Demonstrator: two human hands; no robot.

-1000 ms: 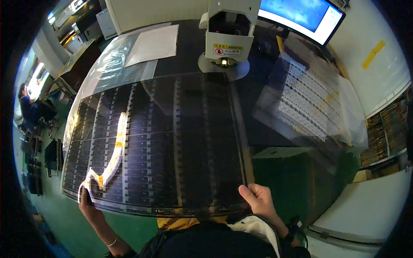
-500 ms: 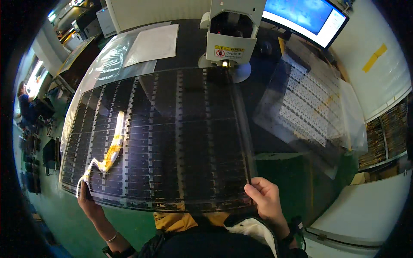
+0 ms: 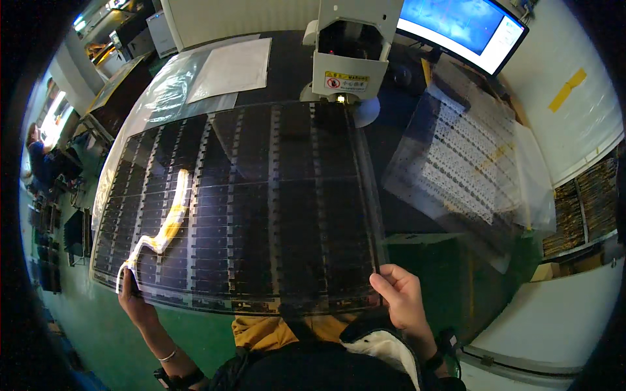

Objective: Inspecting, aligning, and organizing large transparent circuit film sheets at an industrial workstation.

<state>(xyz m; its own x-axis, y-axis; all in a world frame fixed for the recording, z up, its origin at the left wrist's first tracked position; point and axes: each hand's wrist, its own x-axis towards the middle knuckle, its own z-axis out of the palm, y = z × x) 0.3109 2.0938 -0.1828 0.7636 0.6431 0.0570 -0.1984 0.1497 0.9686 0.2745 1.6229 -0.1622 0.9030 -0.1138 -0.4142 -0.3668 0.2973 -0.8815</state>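
Dark patterned film (image 3: 293, 215) lies on the near side of the white machine (image 3: 349, 75), mostly to its left, its far edge just by the machine's small lit lamp (image 3: 341, 99); I cannot tell whether they touch. With my left hand (image 3: 138, 309) I pinch the near-left corner, thumb on top, the other fingers mostly hidden beneath. My right hand (image 3: 405, 296) grips the near-right corner, thumb above and fingers bent. To the machine's left I see a white sheet (image 3: 231, 68) over clear plastic (image 3: 171, 91); to its right, a monitor (image 3: 450, 23) and, nearer me, a translucent sheet with dotted bands (image 3: 463, 159).
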